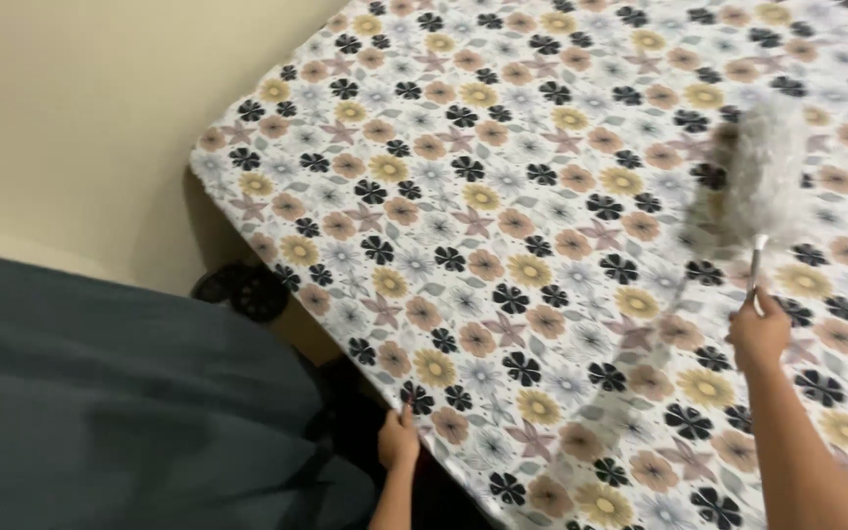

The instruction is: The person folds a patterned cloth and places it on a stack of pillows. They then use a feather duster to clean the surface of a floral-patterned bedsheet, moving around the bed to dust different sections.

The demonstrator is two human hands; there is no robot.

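Duster (763, 172), one only, held over the flowered sheet (503, 196) near its right side: fluffy white head, blurred, on a thin pale handle running down into the right hand (758, 334). Whether the head touches the sheet cannot be told.

Right hand: raised above the sheet, forearm reaching up from the lower right corner of the view, fingers closed in a fist around the lower end of the handle, back of the hand toward the camera.

Left hand (399, 440): set at the near edge of the sheet, well apart from the duster, forearm rising from the bottom of the view; fingers curled onto the sheet's border, thumb side up, apparently pinching the fabric, though the grip itself too small to make out fully.

Hands counted: two, both bare. Dusters: one.

Sheet: white ground printed with black, peach, yellow and grey flowers, spread flat over a bed-like surface, one corner pointing toward the beige wall (80, 118).

Dark grey cloth (120, 393): left of the sheet's near edge, filling the lower left. Dark round object (244, 290): on the floor just beside the sheet's left edge, partly tucked beneath it.
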